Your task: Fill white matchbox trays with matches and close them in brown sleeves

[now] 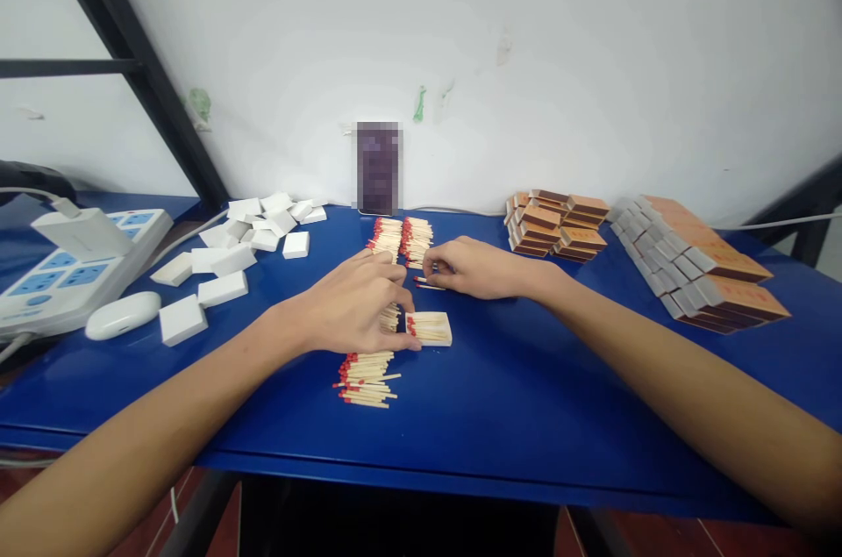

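A small white matchbox tray (431, 338) lies flat on the blue table with some red-tipped matches in it. My left hand (359, 303) grips the tray's left end between thumb and forefinger, covering part of a long row of matches. Just beyond the tray, my right hand (470, 267) is closed in a pinch at the near end of a second row of matches (417, 234). A couple of loose matches (427, 283) stick out under its fingertips. Nearer the table's front edge, more matches (368, 377) lie in a heap with heads to the left.
Empty-looking white trays (224, 260) are scattered at the left, beside a white earbud-style case (123, 316) and a power strip (72, 276). A phone (379, 169) leans on the wall. Stacked orange matchboxes (556, 224) and rows of matchbox sleeves (703, 267) stand at the right.
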The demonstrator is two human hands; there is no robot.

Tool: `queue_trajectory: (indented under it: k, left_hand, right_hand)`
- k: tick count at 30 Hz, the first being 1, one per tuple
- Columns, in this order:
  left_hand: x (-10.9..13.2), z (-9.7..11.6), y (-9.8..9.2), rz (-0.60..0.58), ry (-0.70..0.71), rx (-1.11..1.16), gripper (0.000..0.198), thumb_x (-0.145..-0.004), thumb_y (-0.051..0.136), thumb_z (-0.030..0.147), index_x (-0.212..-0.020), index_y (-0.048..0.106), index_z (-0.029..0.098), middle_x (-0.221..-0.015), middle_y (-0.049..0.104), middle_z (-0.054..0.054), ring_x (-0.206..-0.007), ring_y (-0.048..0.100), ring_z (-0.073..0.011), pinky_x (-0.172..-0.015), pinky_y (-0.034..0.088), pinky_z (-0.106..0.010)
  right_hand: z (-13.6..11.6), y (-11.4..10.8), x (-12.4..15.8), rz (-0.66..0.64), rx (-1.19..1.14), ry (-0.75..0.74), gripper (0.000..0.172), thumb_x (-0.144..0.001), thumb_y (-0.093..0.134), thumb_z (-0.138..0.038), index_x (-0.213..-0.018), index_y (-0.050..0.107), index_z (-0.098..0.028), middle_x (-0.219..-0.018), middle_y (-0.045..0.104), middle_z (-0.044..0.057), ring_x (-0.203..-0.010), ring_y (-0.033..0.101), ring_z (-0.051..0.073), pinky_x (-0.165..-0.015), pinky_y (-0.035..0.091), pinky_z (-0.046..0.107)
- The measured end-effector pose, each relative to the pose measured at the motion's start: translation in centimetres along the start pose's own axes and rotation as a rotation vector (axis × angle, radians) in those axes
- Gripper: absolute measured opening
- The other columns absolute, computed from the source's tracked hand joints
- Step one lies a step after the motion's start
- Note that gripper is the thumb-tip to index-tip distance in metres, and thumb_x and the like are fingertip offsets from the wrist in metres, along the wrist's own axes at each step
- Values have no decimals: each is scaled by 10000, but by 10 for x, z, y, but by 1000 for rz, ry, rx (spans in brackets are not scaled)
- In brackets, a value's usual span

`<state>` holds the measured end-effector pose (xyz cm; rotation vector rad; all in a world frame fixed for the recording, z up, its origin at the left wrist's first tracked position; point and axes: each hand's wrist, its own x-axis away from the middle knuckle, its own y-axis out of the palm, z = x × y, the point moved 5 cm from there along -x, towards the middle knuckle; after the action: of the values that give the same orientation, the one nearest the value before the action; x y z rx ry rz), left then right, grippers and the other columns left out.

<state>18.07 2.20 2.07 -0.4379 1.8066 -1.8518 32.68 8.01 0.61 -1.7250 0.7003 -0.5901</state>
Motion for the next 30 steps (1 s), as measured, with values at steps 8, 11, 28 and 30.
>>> queue_trajectory:
  k: [8,11,28,30]
  left_hand:
    - [0,1,-1,-9,-9,-11,426,-796,624,609,-921,756,224,-788,581,-30,-775,491,-175,-774,314,-321]
    - [0,1,-1,-8,-5,-15,426,-797,622,609,-921,755,224,-784,580,-29,-768,489,-174,-775,313,-322]
    - [0,1,-1,19,0,2,432,-794,622,613,-905,758,218,-788,583,-25,-753,490,-162,-783,330,-322]
    - [0,1,-1,19,-2,4,425,-791,628,609,-907,757,221,-784,583,-22,-754,492,-163,-780,330,-320]
  right_hand:
    - [-2,-3,2,-19,-15,-28,191,-897,498,-301,-833,635,-184,-847,679,37,-702,541,144,-666,336,271]
    - [-5,-4,3,-30,-4,3,226,-884,530,-373,-822,645,-189,-817,670,35,-688,535,147,-658,331,275]
    - [-1,-5,-2,148,28,34,259,-869,497,-264,-981,723,-203,-826,691,33,-669,534,129,-624,309,247]
    - [-1,-4,-3,142,39,31,285,-871,490,-257,-1014,733,-216,-855,706,38,-709,555,141,-639,315,250]
